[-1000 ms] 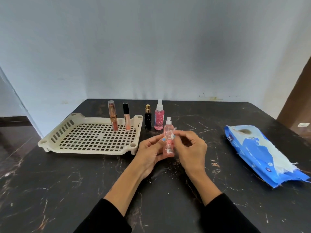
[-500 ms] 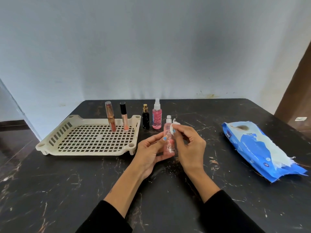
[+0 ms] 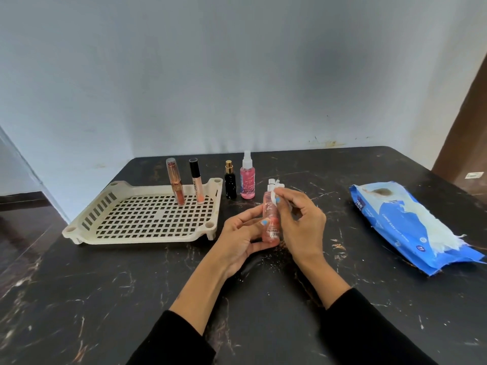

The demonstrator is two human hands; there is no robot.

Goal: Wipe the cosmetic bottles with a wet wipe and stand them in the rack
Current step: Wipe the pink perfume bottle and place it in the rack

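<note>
A peach-pink spray bottle [image 3: 271, 222] stands upright at the middle of the table, and my left hand [image 3: 241, 234] grips its lower body. My right hand [image 3: 300, 219] pinches a small white wet wipe [image 3: 277, 187] against the bottle's neck and cap. The cream rack [image 3: 142, 219] lies to the left, with a rose-gold lipstick [image 3: 176, 181] and a black-capped lip gloss tube [image 3: 196, 181] standing along its far edge. A small black bottle with a gold cap [image 3: 230, 184] and a pink spray bottle [image 3: 247, 179] stand on the table just right of the rack.
A blue pack of wet wipes [image 3: 411, 225] lies open at the right of the black marbled table [image 3: 105, 299]. A pale wall rises behind the table's far edge. A brown door edge shows at the far right.
My right hand has slid the wipe up the bottle from its body to the neck and cap. My left hand keeps its hold on the bottle.
</note>
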